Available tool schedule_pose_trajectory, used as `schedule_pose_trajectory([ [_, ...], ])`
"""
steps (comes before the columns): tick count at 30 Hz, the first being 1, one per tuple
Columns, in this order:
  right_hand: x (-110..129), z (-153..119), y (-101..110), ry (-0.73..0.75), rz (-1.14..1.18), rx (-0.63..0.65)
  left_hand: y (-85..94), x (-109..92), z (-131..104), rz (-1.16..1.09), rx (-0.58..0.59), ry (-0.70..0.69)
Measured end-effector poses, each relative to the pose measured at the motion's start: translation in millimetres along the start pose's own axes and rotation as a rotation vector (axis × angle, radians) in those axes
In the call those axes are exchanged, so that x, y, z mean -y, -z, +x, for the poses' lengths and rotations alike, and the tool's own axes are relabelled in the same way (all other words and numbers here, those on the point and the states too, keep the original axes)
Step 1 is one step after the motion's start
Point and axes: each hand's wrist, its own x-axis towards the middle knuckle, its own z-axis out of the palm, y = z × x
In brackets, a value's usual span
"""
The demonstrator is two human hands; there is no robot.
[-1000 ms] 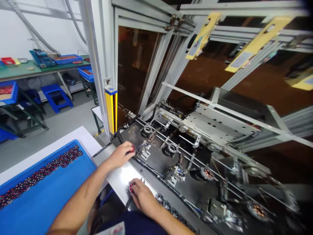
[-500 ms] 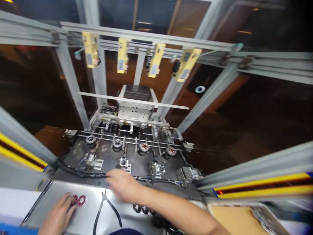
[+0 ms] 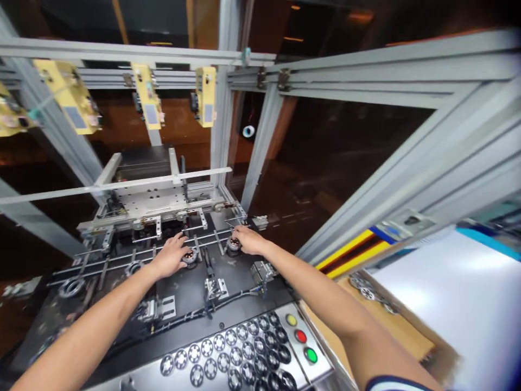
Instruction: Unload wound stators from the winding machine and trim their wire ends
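My left hand (image 3: 170,257) reaches over the black plate, fingers spread, beside a copper-wound motor stator (image 3: 189,255) in a round holder. Its thumb lies at the stator's near edge; whether it grips is unclear. Farther right, my right hand (image 3: 249,240) has its fingers bent onto another copper-wound stator (image 3: 234,244) in the rightmost holder. These fingers partly cover that stator. To the left, an empty-looking ring holder (image 3: 71,287) is in view, and a second ring holder (image 3: 133,267) is partly hidden by my left forearm.
Several black slotted discs (image 3: 218,342) lie on the metal tray in front, beside yellow, red and green (image 3: 311,355) buttons. Metal rods and clamp blocks (image 3: 215,289) cross the plate. Yellow sensors (image 3: 205,96) hang above. A yellow light barrier (image 3: 350,252) stands right, near a cardboard box (image 3: 407,331).
The view has swung right. My left hand has left the red-wound parts on the tray for a stator holder. My right hand has moved forward to the rightmost stator.
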Motion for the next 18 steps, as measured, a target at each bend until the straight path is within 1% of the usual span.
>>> schedule_pose_trajectory([
  [2,-5,3,-7,-0.014,-0.013,0.017,-9.8,3,9,0.002,0.045,-0.017],
  [4,-10,5,-12,-0.014,-0.013,0.025,-14.3,7,11,-0.003,0.073,-0.023],
  [9,-15,8,-15,0.017,-0.007,0.044,-19.2,14,10,-0.044,0.100,-0.019],
  [18,-22,11,-16,0.039,0.006,0.078,-24.9,16,12,-0.105,0.143,-0.030],
])
